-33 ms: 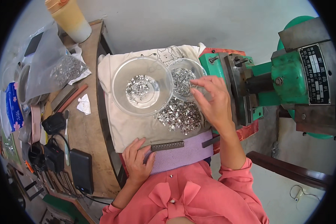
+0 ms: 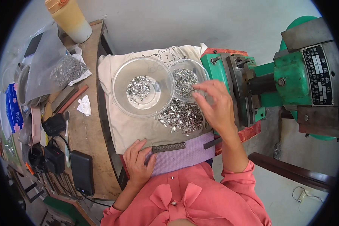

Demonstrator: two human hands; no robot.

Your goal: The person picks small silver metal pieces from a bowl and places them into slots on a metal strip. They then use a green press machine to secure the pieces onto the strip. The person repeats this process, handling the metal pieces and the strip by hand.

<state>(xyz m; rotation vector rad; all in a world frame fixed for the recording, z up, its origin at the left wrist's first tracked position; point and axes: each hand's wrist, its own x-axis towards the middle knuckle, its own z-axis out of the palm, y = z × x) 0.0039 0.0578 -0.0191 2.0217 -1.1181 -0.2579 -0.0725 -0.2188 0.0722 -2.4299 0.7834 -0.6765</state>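
My left hand is closed around the left end of a dark notched metal bar, which lies on a purple woven mat in front of me. Over the right edge of a small clear tub of thin metal pins, my right hand has thumb and fingertips drawn together; anything between them is too small to make out. Just below the tub is a heap of shiny little metal pieces on the beige cloth. A larger clear bowl to the left contains more small metal parts.
A green press stands close on the right. To the left, a wooden table carries a black power bank, cables, tools, a plastic bag of metal parts and a yellow bottle. One short dark bar rests by my right forearm.
My right hand has shifted very slightly down, near the small tub's edge. My left hand and the notched bar look the same.
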